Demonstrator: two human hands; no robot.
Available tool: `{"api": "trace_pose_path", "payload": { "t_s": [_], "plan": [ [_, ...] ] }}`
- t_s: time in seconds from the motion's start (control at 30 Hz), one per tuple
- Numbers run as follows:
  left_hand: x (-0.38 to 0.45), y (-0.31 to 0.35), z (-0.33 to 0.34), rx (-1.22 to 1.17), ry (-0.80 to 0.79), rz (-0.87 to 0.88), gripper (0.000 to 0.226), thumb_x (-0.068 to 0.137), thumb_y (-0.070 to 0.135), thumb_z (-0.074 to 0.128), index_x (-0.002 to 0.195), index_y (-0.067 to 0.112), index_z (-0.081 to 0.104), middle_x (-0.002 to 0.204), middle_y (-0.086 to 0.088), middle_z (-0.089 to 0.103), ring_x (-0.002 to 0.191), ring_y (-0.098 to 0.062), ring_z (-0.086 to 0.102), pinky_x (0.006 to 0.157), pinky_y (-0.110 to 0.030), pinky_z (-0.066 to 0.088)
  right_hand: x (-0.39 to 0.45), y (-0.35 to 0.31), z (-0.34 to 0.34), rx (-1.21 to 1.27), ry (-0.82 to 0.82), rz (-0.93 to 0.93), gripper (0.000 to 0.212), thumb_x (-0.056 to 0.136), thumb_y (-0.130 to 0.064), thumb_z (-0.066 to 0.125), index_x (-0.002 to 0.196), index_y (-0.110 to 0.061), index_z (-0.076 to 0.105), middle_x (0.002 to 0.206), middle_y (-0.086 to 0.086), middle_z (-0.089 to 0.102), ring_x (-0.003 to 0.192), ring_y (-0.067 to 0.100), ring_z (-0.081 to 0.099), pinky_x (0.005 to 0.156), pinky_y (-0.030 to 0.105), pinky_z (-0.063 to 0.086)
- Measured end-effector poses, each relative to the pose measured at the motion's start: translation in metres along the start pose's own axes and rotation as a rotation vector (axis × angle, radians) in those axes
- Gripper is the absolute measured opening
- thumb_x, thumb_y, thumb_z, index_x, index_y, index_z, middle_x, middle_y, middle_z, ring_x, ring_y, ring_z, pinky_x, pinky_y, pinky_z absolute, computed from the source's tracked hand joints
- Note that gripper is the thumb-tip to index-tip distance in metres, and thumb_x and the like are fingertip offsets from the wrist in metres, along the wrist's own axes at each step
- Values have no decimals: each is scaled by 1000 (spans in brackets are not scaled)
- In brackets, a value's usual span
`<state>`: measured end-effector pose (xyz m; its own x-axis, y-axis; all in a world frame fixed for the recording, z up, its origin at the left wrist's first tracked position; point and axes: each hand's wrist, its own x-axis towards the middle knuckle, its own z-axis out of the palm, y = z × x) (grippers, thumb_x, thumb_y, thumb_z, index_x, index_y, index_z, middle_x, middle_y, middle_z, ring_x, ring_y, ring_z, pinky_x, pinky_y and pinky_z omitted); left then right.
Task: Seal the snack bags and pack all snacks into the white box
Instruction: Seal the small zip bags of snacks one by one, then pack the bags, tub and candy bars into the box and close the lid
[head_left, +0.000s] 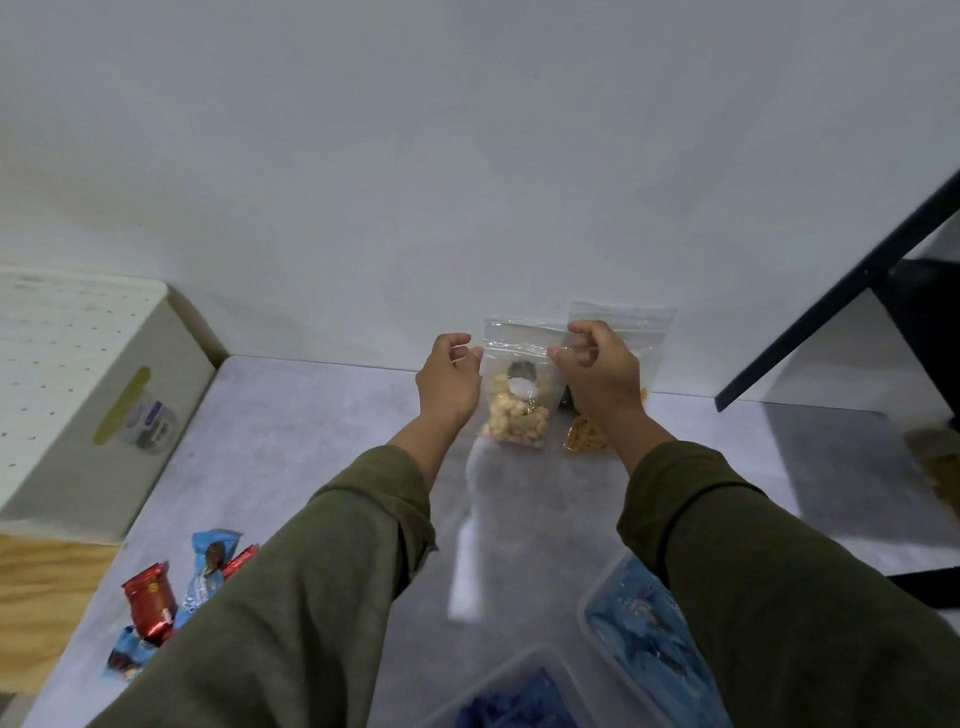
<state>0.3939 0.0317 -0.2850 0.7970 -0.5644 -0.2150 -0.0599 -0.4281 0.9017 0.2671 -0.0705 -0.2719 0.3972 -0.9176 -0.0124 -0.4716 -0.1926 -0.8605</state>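
Note:
A clear zip bag (517, 410) of pale round snacks stands against the wall at the far edge of the grey table. My left hand (448, 382) pinches its top strip at the left end. My right hand (597, 371) pinches the same strip at the right end. Behind my right hand a second clear zip bag (623, 325) leans on the wall, with orange snacks (586, 439) at its bottom. The white box (78, 395) with small holes stands at the left. Wrapped snacks in red (149, 597) and blue (210, 561) lie at the near left.
Two clear plastic tubs (639, 634) with blue contents sit at the near right, partly under my right sleeve. A dark metal frame (831, 296) slants at the right beyond the table. A wooden surface (47, 582) lies under the white box.

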Motion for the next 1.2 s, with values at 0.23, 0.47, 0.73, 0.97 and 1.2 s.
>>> {"api": "trace_pose_path", "payload": {
  "t_s": [0.23, 0.47, 0.73, 0.97, 1.2],
  "plan": [
    [-21, 13, -68, 20, -49, 75, 42, 96, 31, 50, 136, 19, 43, 138, -6, 50, 126, -21, 48, 101, -28, 36, -42, -47, 7, -46, -22, -89, 48, 87, -37, 61, 131, -24, 49, 137, 1, 48, 127, 17, 44, 107, 36, 37],
    [-68, -2, -193, 20, -16, 172, 42, 96, 33, 50, 136, 20, 43, 138, -4, 49, 125, -20, 48, 99, -28, 36, -131, -122, 68, -21, -32, -136, 50, 87, -41, 60, 131, -22, 48, 137, 7, 47, 126, 22, 46, 107, 40, 38],
    [-113, -60, -373, 12, 216, 155, 39, 95, 32, 52, 132, 18, 47, 135, -4, 53, 119, -23, 53, 97, -32, 41, -246, -209, 192, 20, -220, -249, 51, 88, -40, 60, 134, -20, 45, 136, 10, 47, 124, 25, 47, 102, 36, 39],
    [-104, -124, -458, -76, 412, -15, 42, 95, 31, 52, 134, 18, 43, 139, -8, 46, 125, -23, 47, 97, -32, 39, -274, -236, 278, -25, -383, -216, 56, 89, -41, 58, 138, -19, 40, 138, 12, 45, 124, 27, 47, 102, 36, 39],
    [-56, -159, -467, -121, 513, -256, 82, 93, 36, 54, 151, 9, 3, 158, -13, 11, 146, -30, 15, 115, -41, 24, -248, -225, 338, -19, -455, -156, 67, 88, -36, 61, 143, -13, 30, 142, 12, 42, 129, 28, 42, 97, 32, 37]
  ]
}}
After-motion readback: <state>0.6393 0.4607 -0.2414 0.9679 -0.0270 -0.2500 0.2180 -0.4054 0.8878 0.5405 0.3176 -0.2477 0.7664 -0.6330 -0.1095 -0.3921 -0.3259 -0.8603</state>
